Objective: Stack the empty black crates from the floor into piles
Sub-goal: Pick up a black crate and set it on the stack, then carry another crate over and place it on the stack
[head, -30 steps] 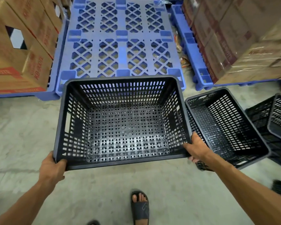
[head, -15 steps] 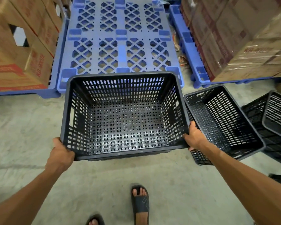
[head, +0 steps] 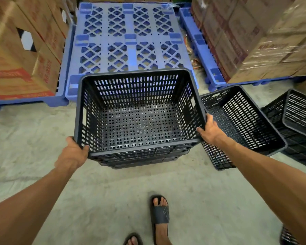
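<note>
Blue lattice plastic pallet (head: pixel 131 41) lies on the floor just beyond the fingertips, flanked by stacked brown cardboard cartons (head: pixel 21 55). Nearer, the empty black slotted plastic crate (head: pixel 138 119) sits between both hands, apparently nested on another crate beneath. A second black crate (head: pixel 240 121) leans tilted just right of the right fingers. The left hand (head: pixel 72 152) is clenched on the near-left rim corner, and the right hand (head: pixel 210 129) clasps the right rim. The crate looks light and stiff, with a smooth rim; opposite rim edges are likely the best hold.
</note>
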`<state>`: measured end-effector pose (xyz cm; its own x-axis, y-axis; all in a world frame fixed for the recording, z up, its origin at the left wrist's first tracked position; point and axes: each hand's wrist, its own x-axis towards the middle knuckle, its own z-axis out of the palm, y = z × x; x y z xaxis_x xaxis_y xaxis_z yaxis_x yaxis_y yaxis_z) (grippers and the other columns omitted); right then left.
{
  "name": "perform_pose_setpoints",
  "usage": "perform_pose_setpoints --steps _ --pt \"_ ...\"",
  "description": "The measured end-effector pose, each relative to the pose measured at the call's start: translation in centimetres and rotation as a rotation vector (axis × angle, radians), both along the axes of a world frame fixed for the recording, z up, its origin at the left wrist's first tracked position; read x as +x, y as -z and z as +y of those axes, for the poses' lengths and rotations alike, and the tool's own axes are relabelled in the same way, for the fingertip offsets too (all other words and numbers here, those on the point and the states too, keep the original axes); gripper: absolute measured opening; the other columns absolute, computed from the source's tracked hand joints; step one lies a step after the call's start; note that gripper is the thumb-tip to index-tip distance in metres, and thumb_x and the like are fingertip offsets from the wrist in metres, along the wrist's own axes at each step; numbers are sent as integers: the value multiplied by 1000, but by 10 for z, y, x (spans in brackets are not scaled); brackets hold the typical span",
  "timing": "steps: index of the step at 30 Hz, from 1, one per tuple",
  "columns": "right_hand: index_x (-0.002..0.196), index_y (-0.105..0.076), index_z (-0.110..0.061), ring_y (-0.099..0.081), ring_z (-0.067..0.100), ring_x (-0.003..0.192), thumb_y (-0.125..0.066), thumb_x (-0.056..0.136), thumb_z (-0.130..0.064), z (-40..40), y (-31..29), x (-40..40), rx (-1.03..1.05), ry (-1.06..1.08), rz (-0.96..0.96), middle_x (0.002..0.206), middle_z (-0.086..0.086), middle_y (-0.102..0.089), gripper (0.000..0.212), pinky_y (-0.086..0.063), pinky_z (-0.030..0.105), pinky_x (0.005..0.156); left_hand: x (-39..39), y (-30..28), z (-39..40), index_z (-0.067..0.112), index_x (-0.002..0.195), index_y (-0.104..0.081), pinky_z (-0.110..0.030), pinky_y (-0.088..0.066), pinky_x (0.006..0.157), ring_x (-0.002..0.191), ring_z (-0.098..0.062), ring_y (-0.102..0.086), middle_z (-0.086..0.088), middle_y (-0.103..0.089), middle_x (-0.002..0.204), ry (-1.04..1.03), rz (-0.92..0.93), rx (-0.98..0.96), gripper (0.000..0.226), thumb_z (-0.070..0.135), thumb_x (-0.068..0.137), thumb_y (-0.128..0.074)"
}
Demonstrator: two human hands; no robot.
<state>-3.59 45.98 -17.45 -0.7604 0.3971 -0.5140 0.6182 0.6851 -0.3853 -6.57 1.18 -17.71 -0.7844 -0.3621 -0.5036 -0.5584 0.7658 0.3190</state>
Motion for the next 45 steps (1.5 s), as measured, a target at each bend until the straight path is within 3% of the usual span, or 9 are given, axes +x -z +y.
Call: perform_pose_setpoints --steps 6,13,23,26,28,34,38,41,45 --pt "156 -4 -15 -32 41 136 -57 92 -44 -10 -2 31 53 -48 129 153 20 -25 88 -28 50 115 30 -18 31 19 151 -14 -55 -34 107 132 -46 -36 -22 -25 151 45 194 75 80 40 89 -58" --pt "156 -13 -10 -29 25 144 -57 95 -32 1 -46 71 -166 -137 284 159 13 -26 78 -21 34 118 47 -56 116 22 148 -31 -54 -12 119 149 -34 -5 -18 -11 161 284 257 88 70 46 88 -57" --pt "153 -23 -13 -60 31 102 -60 95 -22 149 -35 145 -455 421 220 125 24 -60 69 -49 48 89 98 -64 338 29 103 -63 -15 -45 75 79 -5 -62 3 -67 86 656 40 782 22 12 89 -64" --pt "148 -32 -17 -62 20 83 -61 94 -25 212 4 163 -497 596 176 106 9 -66 62 -49 29 63 101 -24 407 26 101 -65 -24 -43 79 87 -19 -66 -10 -71 90 582 -56 790 16 15 89 -64" --pt "144 -34 -19 -59 23 81 -62 93 -28 251 37 174 -532 687 112 102 8 -62 59 -45 30 70 102 12 446 22 108 -62 -28 -41 79 101 -31 -64 -20 -68 104 456 -148 778 17 19 91 -62" --pt "151 -16 -30 -54 35 110 -66 88 -37 346 132 190 -647 897 -8 136 12 -49 81 -53 49 85 100 121 542 21 132 -48 -31 -43 79 94 -19 -57 -2 -61 99 271 -275 658 46 32 90 -62" --pt "152 -2 -38 -51 41 122 -71 83 -44 383 189 177 -813 1071 23 155 12 -32 97 -57 50 75 78 182 594 34 148 -22 -36 -50 81 101 -21 -58 1 -55 120 88 -384 651 74 47 87 -61" --pt "139 -26 -35 -55 43 116 -72 82 -44 396 231 164 -930 1069 14 144 12 -45 74 -57 50 76 61 224 632 33 142 -22 -39 -56 71 103 -26 -62 1 -54 128 -26 -414 708 69 43 87 -62" --pt "103 -44 -28 -62 40 101 -59 93 -22 390 260 151 -989 1136 45 113 13 -59 19 -55 56 84 58 254 664 27 111 -32 -34 -57 57 89 -20 -62 -2 -60 109 -250 -210 728 41 0 89 -55"
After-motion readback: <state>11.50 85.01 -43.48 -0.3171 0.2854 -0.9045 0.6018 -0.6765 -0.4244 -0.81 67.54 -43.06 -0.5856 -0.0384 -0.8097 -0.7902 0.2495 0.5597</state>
